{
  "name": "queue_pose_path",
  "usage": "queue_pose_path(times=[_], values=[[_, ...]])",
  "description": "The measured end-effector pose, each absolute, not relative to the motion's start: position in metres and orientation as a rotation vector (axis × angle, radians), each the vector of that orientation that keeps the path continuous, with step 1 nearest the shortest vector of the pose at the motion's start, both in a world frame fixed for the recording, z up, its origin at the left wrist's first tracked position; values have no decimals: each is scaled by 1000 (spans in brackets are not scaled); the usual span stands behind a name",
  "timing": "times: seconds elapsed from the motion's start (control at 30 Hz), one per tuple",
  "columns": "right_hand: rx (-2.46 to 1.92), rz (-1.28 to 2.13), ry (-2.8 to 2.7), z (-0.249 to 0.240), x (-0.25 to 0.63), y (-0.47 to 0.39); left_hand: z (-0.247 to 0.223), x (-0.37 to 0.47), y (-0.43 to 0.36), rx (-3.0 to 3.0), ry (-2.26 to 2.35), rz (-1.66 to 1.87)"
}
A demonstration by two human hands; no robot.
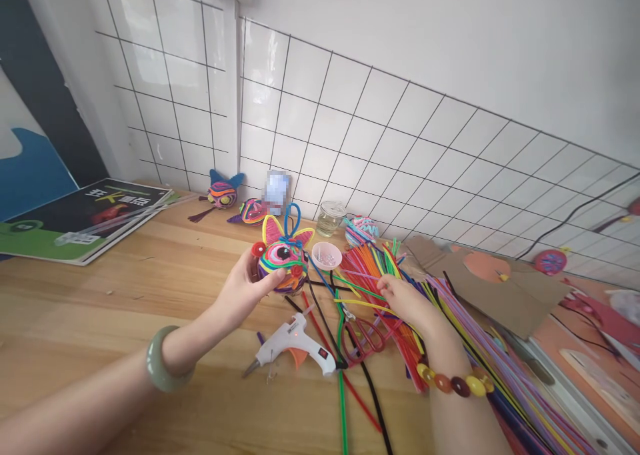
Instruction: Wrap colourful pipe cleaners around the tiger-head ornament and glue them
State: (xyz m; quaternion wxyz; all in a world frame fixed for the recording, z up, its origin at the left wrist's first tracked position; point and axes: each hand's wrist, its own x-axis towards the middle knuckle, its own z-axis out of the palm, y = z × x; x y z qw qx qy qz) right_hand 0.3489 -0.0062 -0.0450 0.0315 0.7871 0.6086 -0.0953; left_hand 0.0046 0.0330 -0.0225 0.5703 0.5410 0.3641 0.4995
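My left hand (pixel 250 278) is closed around a round animal-head ornament (pixel 283 258) wound from multicoloured pipe cleaners. It has yellow-edged pink ears, a blue loop on top, a big eye and a red coil at the side. My right hand (pixel 406 300) rests over a thick bundle of pipe cleaners (pixel 357 261), its fingers curled together among the strands. What lies between those fingertips is hidden. Just below the ornament lies a white hot glue gun (pixel 295 338), nozzle to the lower left. Red-handled scissors (pixel 363 341) lie between the glue gun and my right hand.
Behind stand two finished-looking ornaments (pixel 223 191), a glass jar (pixel 330 218), a pink bowl (pixel 327 256) of small clear pieces and a striped ball (pixel 362 229). Loose pipe cleaners (pixel 344 408) cross the wooden table (pixel 125 295). A board (pixel 95 218) lies left; cardboard (pixel 505 295) lies right.
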Motion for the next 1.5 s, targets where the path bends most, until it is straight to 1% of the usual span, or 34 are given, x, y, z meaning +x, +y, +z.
queue_pose_path(times=[0.33, 0.6, 0.73, 0.93, 1.07, 1.2, 1.33, 1.5], values=[[2382, -531, 1736, -53, 360, -8, -22, 5, 32, 1247, 882, 1143], [2438, -448, 1787, -53, 353, -9, -19, 6, 31, 1223, 894, 1165], [2492, -374, 1893, -35, 351, -19, -23, 5, 33, 1237, 870, 1181], [2607, -248, 2141, 11, 354, -43, -26, 5, 34, 1249, 862, 1184], [2657, -289, 2268, 23, 341, -47, -25, 5, 32, 1231, 863, 1162], [2725, -342, 2196, 16, 339, -38, -27, 4, 33, 1238, 854, 1164], [2787, -267, 1920, 0, 359, -30, -29, 3, 35, 1266, 856, 1190], [2777, -338, 1660, -28, 367, -21, -23, 4, 33, 1229, 881, 1175]])
